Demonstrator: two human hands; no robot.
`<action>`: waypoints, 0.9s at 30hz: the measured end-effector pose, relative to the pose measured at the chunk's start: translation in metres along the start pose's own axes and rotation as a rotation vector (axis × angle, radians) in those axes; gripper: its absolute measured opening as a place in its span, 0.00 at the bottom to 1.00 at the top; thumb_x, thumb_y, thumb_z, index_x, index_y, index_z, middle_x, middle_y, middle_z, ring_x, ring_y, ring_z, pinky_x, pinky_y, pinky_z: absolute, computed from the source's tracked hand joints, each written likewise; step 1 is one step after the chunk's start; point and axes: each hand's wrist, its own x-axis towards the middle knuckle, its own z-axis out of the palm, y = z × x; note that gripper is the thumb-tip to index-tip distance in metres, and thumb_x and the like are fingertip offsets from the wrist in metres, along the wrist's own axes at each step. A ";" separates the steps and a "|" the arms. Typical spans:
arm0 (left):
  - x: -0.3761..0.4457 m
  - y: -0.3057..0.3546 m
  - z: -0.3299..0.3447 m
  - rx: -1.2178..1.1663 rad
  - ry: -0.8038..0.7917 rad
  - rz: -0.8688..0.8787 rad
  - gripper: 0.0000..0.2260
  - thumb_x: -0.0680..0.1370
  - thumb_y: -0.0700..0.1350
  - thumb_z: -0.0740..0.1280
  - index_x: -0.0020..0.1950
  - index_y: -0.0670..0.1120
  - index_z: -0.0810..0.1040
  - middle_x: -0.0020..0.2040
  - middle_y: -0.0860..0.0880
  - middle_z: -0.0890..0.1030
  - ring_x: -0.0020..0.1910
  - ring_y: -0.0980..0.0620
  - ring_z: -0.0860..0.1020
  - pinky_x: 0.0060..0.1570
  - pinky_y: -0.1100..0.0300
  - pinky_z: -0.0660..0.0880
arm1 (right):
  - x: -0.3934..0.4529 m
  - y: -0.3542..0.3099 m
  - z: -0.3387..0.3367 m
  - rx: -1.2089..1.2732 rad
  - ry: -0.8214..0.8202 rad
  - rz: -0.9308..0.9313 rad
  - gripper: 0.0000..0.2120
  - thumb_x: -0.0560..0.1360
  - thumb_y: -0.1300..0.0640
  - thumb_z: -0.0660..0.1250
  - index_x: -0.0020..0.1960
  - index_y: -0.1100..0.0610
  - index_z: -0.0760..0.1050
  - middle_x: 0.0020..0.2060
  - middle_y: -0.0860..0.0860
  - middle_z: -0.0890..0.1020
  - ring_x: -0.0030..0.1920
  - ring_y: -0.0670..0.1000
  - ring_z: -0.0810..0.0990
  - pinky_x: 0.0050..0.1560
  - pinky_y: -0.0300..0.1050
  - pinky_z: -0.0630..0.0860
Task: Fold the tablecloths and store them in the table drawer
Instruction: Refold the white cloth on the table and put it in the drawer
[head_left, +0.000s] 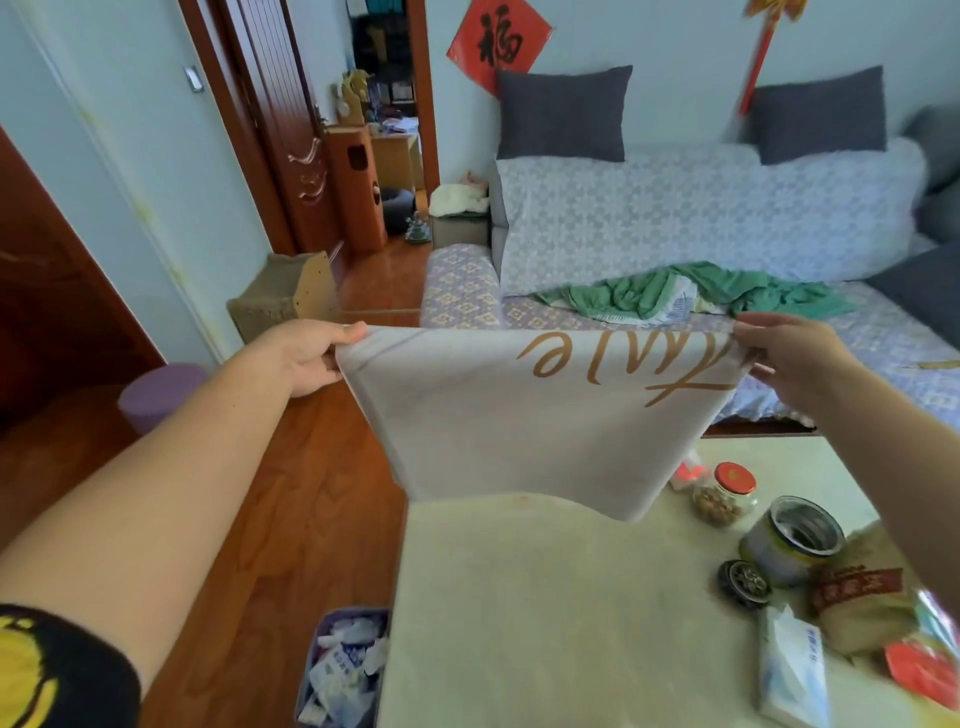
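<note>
Grey tablecloth (498, 415) hangs above the table (545, 597), its top corners pinched by the left hand (306, 358) at nine o'clock and the right hand (795, 358) at three; I'd level both corners before folding.

The tablecloth (519, 415) hid the far edge of the table (545, 597). The bin (340, 670) was cut off at the bottom. The red packet (922, 670) by the right edge looked blurry.
</note>
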 end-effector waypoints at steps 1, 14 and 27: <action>-0.001 -0.001 0.000 -0.026 -0.009 0.000 0.07 0.78 0.38 0.71 0.56 0.43 0.81 0.56 0.47 0.84 0.53 0.51 0.81 0.51 0.55 0.77 | -0.001 -0.001 0.001 0.025 0.009 -0.013 0.14 0.78 0.63 0.69 0.63 0.58 0.79 0.48 0.54 0.82 0.48 0.50 0.80 0.53 0.46 0.76; -0.026 0.029 -0.039 -0.049 0.053 0.258 0.06 0.80 0.41 0.69 0.56 0.42 0.83 0.54 0.46 0.84 0.54 0.49 0.81 0.54 0.52 0.78 | -0.064 -0.030 0.000 0.201 -0.016 -0.271 0.08 0.77 0.65 0.70 0.54 0.55 0.81 0.43 0.53 0.80 0.40 0.49 0.77 0.41 0.41 0.75; -0.016 -0.005 -0.010 -0.132 0.219 0.053 0.17 0.80 0.40 0.68 0.69 0.44 0.76 0.55 0.49 0.80 0.51 0.51 0.79 0.57 0.52 0.74 | -0.021 -0.007 0.018 -0.099 -0.009 -0.072 0.07 0.76 0.64 0.71 0.53 0.59 0.83 0.47 0.57 0.82 0.44 0.51 0.79 0.48 0.46 0.77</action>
